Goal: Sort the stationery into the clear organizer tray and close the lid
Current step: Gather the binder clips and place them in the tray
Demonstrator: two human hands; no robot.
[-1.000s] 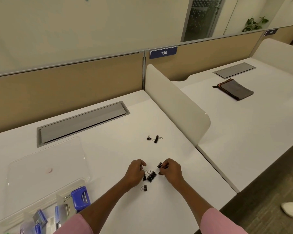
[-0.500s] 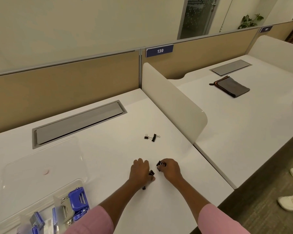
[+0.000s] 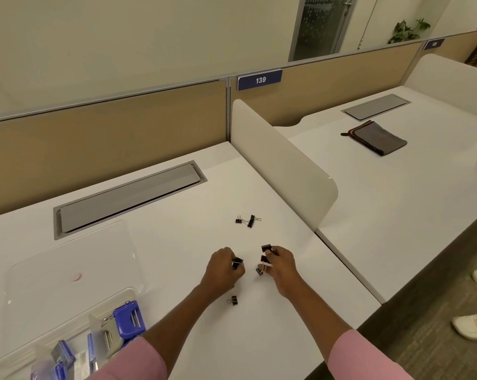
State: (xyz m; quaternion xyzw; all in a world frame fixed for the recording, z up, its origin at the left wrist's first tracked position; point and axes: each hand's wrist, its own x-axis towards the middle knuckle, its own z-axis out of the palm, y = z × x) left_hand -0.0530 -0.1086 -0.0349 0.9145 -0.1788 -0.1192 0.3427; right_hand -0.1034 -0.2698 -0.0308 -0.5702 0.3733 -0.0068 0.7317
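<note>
The white desk (image 3: 163, 283) is wide, and its edge runs close by on the right of the right hand (image 3: 282, 266), so I think a dropped clip could bounce off onto the floor. The clear organizer tray (image 3: 75, 323) sits well away to the left of the left hand (image 3: 223, 270) and nearer the person. Its lid (image 3: 75, 253) lies open and flat, and blue tools (image 3: 127, 319) are inside. That is a long way to carry tiny things. The right hand pinches a bunch of binder clips (image 3: 263, 259) at its fingertips, and three of them show. With so many in one pinch, one might slip out on the way. The left hand is curled round one black binder clip (image 3: 236, 263). A single loose clip (image 3: 233, 300) lies just under the left wrist, nearer the person. An arm could knock it, or it could be missed. Two more clips (image 3: 247, 220) lie touching each other, farther out past both hands and about midway between them.
</note>
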